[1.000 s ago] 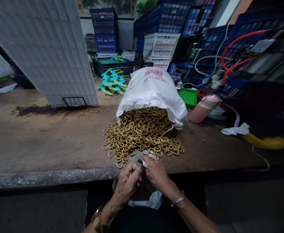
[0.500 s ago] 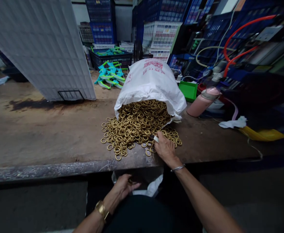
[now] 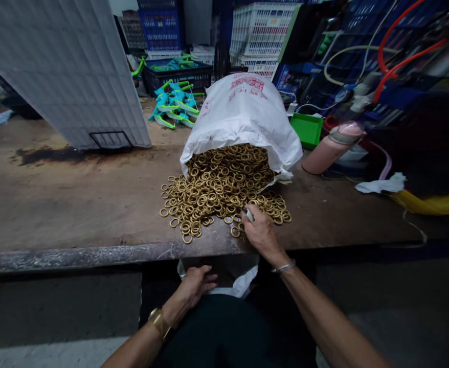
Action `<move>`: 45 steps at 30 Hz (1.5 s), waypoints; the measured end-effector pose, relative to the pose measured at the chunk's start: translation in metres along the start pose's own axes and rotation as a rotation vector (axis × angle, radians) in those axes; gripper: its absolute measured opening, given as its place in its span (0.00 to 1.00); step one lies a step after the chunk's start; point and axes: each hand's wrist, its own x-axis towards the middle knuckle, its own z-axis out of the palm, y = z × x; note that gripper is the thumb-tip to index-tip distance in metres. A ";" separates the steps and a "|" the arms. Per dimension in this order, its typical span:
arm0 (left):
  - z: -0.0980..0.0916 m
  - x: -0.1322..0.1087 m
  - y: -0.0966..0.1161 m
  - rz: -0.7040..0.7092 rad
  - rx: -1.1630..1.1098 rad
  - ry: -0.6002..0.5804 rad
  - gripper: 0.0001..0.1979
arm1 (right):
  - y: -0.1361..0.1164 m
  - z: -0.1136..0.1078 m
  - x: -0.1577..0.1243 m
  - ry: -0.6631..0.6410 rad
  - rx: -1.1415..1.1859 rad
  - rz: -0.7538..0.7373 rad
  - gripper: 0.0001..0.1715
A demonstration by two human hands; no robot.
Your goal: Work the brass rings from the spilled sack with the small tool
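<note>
Your shot's dim: bag (image 3: 243,115) brightest, rings (image 3: 212,194) murky deep inside it, faint glints on your bench's (image 3: 74,204) edge, heavy shadow below; sides stretched wide-angle, hoses (image 3: 380,53) smeared at right, back crates (image 3: 161,30) soft, far right near black

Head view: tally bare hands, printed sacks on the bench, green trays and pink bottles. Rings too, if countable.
Hands: 2 (left hand, right hand)
Printed white sack: 1
Green tray: 1
Pink bottle: 1
Total: 5, excluding gold rings, too overlapped to count
</note>
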 end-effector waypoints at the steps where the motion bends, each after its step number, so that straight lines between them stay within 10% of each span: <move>1: 0.004 -0.008 0.003 0.019 0.028 -0.046 0.09 | -0.003 0.002 -0.005 -0.049 0.107 0.033 0.08; 4: 0.016 -0.029 0.014 0.302 0.267 -0.231 0.11 | -0.015 0.006 -0.023 -0.229 0.461 0.163 0.12; 9: 0.027 -0.038 0.032 0.854 0.476 -0.091 0.09 | -0.031 0.002 -0.046 -0.558 1.003 0.524 0.15; 13: 0.027 -0.031 0.041 1.012 0.554 -0.155 0.12 | -0.034 -0.002 -0.053 -0.635 1.235 0.648 0.16; 22: 0.026 -0.025 0.046 0.823 0.506 -0.208 0.08 | -0.034 -0.002 -0.057 -0.727 1.516 0.856 0.12; 30: 0.026 -0.027 0.046 0.996 0.652 -0.153 0.05 | -0.036 0.002 -0.059 -0.649 1.185 0.698 0.18; 45: 0.034 -0.037 0.052 0.462 0.248 -0.324 0.14 | -0.035 0.013 -0.054 -0.564 0.915 0.430 0.12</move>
